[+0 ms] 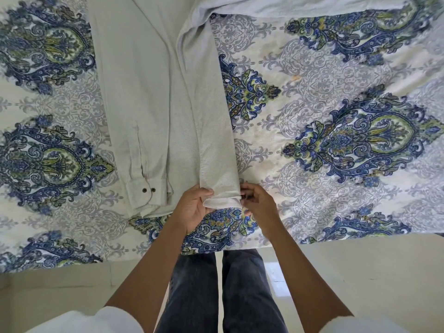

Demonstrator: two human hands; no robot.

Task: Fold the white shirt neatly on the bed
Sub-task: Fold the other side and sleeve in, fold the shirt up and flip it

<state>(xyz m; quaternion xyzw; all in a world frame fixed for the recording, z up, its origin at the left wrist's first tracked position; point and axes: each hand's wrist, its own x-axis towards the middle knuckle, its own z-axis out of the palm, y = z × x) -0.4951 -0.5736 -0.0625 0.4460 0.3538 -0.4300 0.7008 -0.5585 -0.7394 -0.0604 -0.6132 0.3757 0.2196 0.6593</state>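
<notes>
No words, labels, brands or numbers can be read on the shirt (153, 92) or the bed (336, 92).

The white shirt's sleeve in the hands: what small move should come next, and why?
Probably lay the loose sleeve flat on the white shirt, beside the buttoned cuff. The left hand and right hand both grip its near end at the shirt's edge, while that cuff already lies flat on the body.
</notes>
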